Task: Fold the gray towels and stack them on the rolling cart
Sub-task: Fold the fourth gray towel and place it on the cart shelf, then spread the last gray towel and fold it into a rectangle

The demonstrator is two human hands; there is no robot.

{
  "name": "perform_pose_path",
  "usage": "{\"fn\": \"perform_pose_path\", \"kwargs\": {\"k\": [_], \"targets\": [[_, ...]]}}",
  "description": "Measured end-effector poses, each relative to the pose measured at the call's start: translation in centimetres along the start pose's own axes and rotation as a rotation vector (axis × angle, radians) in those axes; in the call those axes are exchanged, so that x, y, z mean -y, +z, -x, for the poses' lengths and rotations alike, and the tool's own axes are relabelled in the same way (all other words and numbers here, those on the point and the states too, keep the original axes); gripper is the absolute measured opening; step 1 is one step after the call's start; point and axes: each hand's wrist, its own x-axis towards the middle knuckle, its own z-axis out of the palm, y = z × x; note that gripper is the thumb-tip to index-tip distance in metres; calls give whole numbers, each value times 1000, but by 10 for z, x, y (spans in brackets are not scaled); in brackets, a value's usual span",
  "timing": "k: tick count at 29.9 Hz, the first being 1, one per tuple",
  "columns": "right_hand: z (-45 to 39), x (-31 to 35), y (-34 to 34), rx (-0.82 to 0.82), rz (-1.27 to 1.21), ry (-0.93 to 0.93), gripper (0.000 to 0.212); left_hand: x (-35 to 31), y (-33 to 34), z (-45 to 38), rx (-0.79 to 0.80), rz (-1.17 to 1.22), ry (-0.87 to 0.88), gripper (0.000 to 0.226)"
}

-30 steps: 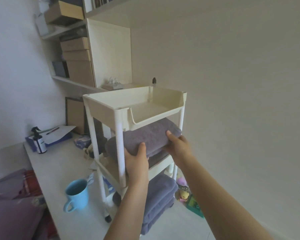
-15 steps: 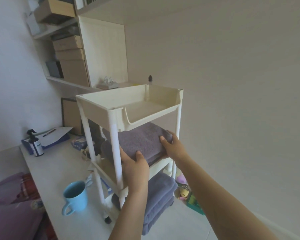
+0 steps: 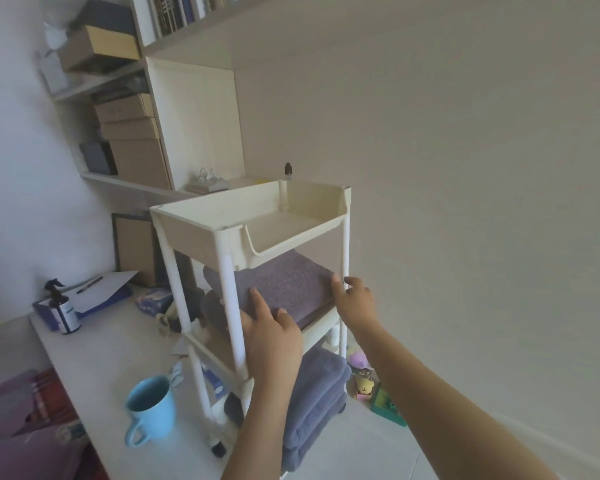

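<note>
A cream three-tier rolling cart (image 3: 222, 221) stands in front of me. A folded gray towel (image 3: 284, 282) lies on its middle shelf on top of another folded one. Two more folded gray towels (image 3: 316, 403) are stacked on the bottom shelf. The top tray holds nothing I can see. My left hand (image 3: 274, 337) rests with spread fingers on the near edge of the middle towel. My right hand (image 3: 355, 301) is at the towel's right corner, fingers loosely apart, touching it lightly or just off it.
A white desk (image 3: 94, 358) runs along the left with a light blue mug (image 3: 149, 408), a dark spray bottle (image 3: 61, 311) and a pen on paper over a blue folder (image 3: 97, 289). Shelves with cardboard boxes (image 3: 129, 133) hang behind. Small toys (image 3: 364, 386) lie on the floor right of the cart.
Both hands slid the folded towel deeper onto the middle shelf, then loosened their grip; the fingers now lie open on its near edge and corner.
</note>
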Motion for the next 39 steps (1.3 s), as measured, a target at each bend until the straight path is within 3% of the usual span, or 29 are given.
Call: {"fn": "perform_pose_path", "kwargs": {"k": [4, 6, 11, 15, 19, 24, 27, 31, 35, 39], "targets": [[28, -9, -26, -93, -139, -61, 42, -4, 11, 16, -61, -50, 222, 60], [48, -20, -43, -126, -189, -56, 34, -11, 20, 34, -17, 9, 347, 55], [118, -63, -107, -193, -242, -30, 17, -19, 57, 95, 240, 173, 485, 44], [177, -109, -168, -320, -182, 18, 18, -28, 89, 158, 492, 293, 568, 61], [231, -148, -218, -421, -112, 101, 19, -36, 118, 219, 807, 317, 536, 31], [313, -209, -290, -619, -55, 245, 15, -51, 153, 329, 1139, 280, 528, 28], [352, -230, -318, -691, 7, 313, 17, -53, 173, 377, 1233, 270, 519, 26], [420, -280, -367, -825, 268, 459, 19, -46, 198, 467, 1437, 187, 478, 22], [470, -321, -397, -867, 475, 590, 47, -39, 220, 531, 1577, 144, 375, 22], [500, -350, -409, -842, 521, 673, 27, -30, 244, 564, 1600, 86, 320, 25]]}}
